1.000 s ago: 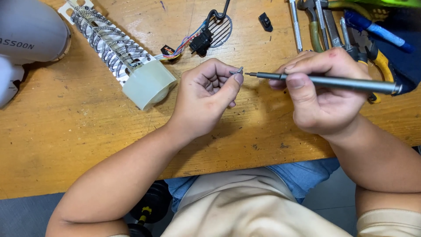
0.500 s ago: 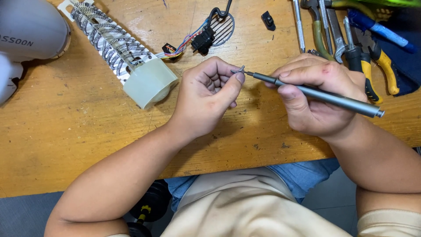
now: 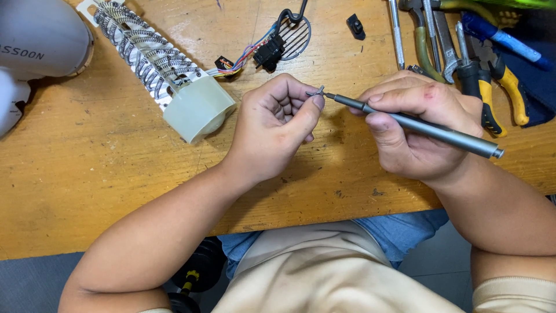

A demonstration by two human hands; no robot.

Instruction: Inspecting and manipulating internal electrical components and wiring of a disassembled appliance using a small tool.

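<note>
left hand [image 3: 278, 124]: grip pinched on a tiny screw [image 3: 316, 91]
right hand [image 3: 414, 124]: clamped round the screwdriver [image 3: 414, 124], tip at that screw
step: seating the screw on the tip (next needs a steady hand, I'd say)

The person wears a beige short-sleeved shirt [image 3: 324, 272]; the edge of one sleeve [image 3: 512, 295] shows at the lower right corner. Under the shirt there are blue jeans [image 3: 394, 229] (only a small part is seen). Both forearms are bare. The left hand [image 3: 278, 124] and the right hand [image 3: 417, 130] have no gloves, rings or watch.
</note>
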